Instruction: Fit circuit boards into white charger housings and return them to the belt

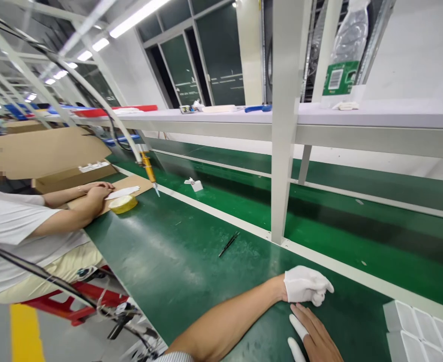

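On this shiny green bench (184, 281) there's a pair of black tweezers (229, 245) lying out in the middle, a white post (284, 151) runs up past a pale shelf (357, 118), and a clear bottle (344, 55) with a green label stands up there. Bright ceiling lights (136, 17), dark windows (221, 55) at the back, and another person (10, 231) in a white top sits over on the left. The glove (302, 282) is plain white, soft looking, a bit creased, and stops at the wrist. It's on the left hand (308, 286), so it wraps those fingers, which are loosely curled with one poking out; can't tell if they're gripping anything. Right hand (315, 337) is just below the cuff, fingers pretty straight and loose, two in white finger covers (299, 327), and I can't tell whether a fingertip actually touches the glove. White trays (425, 332) sit off to the right, apart from both hands
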